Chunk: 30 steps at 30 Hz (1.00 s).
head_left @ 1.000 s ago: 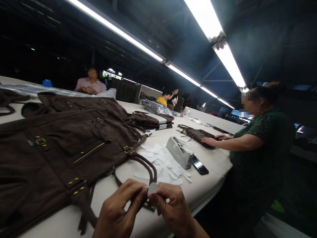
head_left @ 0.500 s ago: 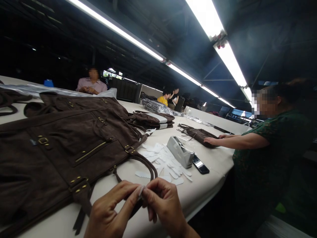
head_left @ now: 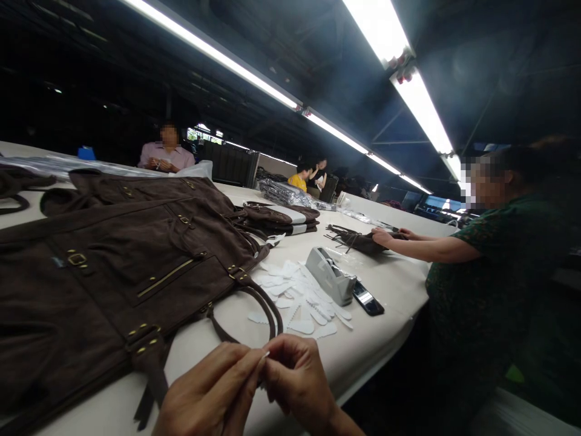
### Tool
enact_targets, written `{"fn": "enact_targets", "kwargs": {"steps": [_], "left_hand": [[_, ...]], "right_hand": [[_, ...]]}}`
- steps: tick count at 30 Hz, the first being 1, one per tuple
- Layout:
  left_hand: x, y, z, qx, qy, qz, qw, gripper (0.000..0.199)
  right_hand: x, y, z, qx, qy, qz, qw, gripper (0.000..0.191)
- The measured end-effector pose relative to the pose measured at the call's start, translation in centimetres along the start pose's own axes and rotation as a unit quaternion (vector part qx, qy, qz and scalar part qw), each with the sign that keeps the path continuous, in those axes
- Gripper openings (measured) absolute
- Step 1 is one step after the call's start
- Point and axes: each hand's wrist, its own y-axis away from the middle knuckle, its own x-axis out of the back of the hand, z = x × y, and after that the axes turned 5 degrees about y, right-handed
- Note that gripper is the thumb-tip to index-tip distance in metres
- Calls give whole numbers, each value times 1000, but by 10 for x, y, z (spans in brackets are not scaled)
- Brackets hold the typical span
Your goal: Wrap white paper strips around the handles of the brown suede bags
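My left hand [head_left: 206,387] and my right hand [head_left: 302,375] meet at the lower middle, fingertips pinched together. Between them shows the edge of a small white strip [head_left: 265,355], mostly hidden by the fingers. The looped handle [head_left: 276,312] of a dark brown bag [head_left: 104,290] runs down behind the fingertips; whether the strip goes round it is hidden. This bag lies flat on the left, with buckles, brass studs and a zip pocket. Just beyond my hands is a loose heap of white toothed strips [head_left: 297,300].
A grey tape dispenser [head_left: 329,278] and a phone [head_left: 368,298] stand beside the heap on the white table [head_left: 385,327]. Behind are stacked brown bags [head_left: 281,218] and plastic-wrapped goods [head_left: 290,194]. At right, a co-worker in green [head_left: 490,266] handles another brown bag [head_left: 363,242].
My fingers have shifted slightly, with the left hand's fingers closer together and less of the white strip showing. The co-worker's hands have lifted the edge of their bag.
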Motion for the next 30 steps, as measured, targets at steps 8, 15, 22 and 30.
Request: {"fn": "enact_targets", "kwargs": {"steps": [8,15,22,30], "left_hand": [[-9,13,-6,-48,-123,42,990,30],[-7,14,-5,-2,-124,47,991,23],[-5,7,2,94,-28,69,993,17],[-2,1,6,128,36,43,990,14]], "right_hand": [[-9,1,12,42,-24,47,998,36],[0,0,7,38,-93,-40,994,38],[5,4,14,55,-127,-59,989,33],[1,2,14,44,-127,-56,989,30]]}}
